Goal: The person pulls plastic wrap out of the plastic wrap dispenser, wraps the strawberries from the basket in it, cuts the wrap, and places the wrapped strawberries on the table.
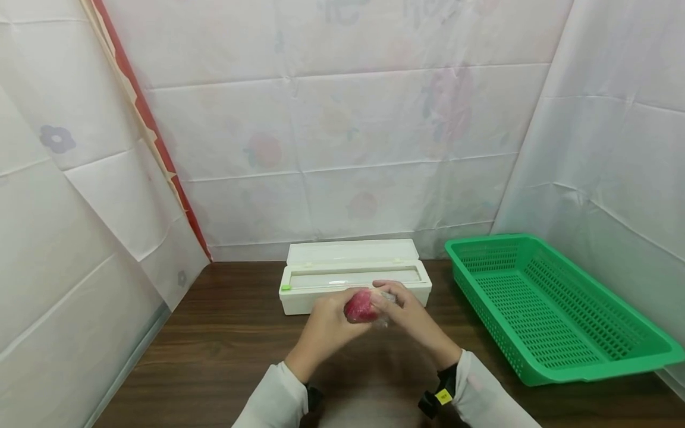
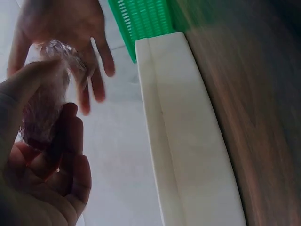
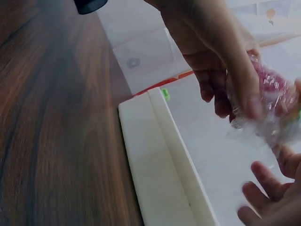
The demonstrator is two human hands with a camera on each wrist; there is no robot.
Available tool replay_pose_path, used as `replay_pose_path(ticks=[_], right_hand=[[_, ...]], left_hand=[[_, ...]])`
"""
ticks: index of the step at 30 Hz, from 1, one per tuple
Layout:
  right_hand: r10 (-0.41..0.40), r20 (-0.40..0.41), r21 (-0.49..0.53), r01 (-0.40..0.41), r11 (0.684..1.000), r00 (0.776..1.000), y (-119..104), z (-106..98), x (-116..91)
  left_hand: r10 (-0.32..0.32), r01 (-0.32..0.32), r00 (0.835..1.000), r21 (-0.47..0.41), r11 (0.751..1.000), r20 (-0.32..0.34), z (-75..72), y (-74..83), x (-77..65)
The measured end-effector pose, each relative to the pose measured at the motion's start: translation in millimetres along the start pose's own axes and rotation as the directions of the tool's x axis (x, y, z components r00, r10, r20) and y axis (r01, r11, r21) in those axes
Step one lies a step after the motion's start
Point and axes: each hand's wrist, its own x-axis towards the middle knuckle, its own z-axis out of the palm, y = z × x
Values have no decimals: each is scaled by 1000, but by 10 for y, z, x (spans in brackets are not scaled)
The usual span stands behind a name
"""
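Observation:
A red apple [image 1: 360,307] wrapped in clear cling film [image 3: 277,96] is held up in front of a white box. My left hand [image 1: 329,324] grips its left side, thumb on one side and fingers curled round the other. On the right, the thumb and forefinger of my right hand [image 1: 409,315] close on bunched film [image 2: 63,49] at the apple's end. The other fingers of that hand stretch out loosely, as the left wrist view shows. Part of the apple is hidden by both hands. Behind them the white cling film dispenser box [image 1: 299,304] stands with its lid [image 1: 353,251] raised.
A green slatted plastic basket [image 1: 559,375] sits at the right of the dark wooden table [image 1: 225,333]. Across the dispenser's front runs a slide rail with a green cutter [image 1: 286,288] at its left end. White sheeting [image 1: 342,131] encloses the back and both sides.

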Motion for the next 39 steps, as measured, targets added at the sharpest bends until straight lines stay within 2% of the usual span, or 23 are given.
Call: replay_pose_path(ticks=[2, 5, 7, 9, 11, 14, 16, 19, 23, 26, 30, 35, 39], right_hand=[[0, 48, 36, -2, 999, 999, 31, -25, 12], [-21, 166, 156, -5, 988, 986, 87, -60, 25], [-65, 265, 266, -8, 964, 962, 123, -71, 32], [-92, 355, 376, -51, 925, 930, 154, -77, 34], [-114, 410, 441, -88, 893, 905, 180, -75, 28], [-129, 427, 495, -112, 862, 895, 194, -64, 22], [-144, 421, 512, -104, 853, 895, 192, -53, 27], [-152, 414, 524, -99, 846, 898, 191, -43, 45], [-133, 420, 515, -115, 850, 897, 204, -68, 67], [-100, 426, 450, -115, 886, 899, 205, -112, 75], [-42, 408, 340, -109, 934, 912, 187, -171, 78], [15, 351, 267, -115, 957, 936, 157, -193, 80], [64, 238, 91, -88, 992, 969, 118, -184, 59]], left_hand=[[4, -4, 1000, -17, 1000, 14, -5, 15, 6], [22, -22, 999, -18, 1000, 26, -13, 27, 14], [31, -31, 999, -12, 999, 27, -22, 32, 17], [39, -39, 999, -7, 999, 30, -31, 36, 17], [42, -41, 999, -6, 999, 32, -34, 40, 13], [24, -24, 999, -10, 1000, 27, -39, 38, 7], [6, -6, 1000, -21, 1000, 31, -56, 30, 1], [-23, 27, 997, -62, 998, 71, -106, 4, -5], [-49, 77, 988, -188, 979, 148, -197, -52, 3], [-62, 106, 982, -254, 961, 176, -240, -89, 18], [-65, 107, 982, -232, 967, 180, -248, -106, 37], [-82, 114, 983, -196, 974, 166, -239, -105, 44], [-97, 124, 982, -167, 978, 165, -232, -123, 36]])
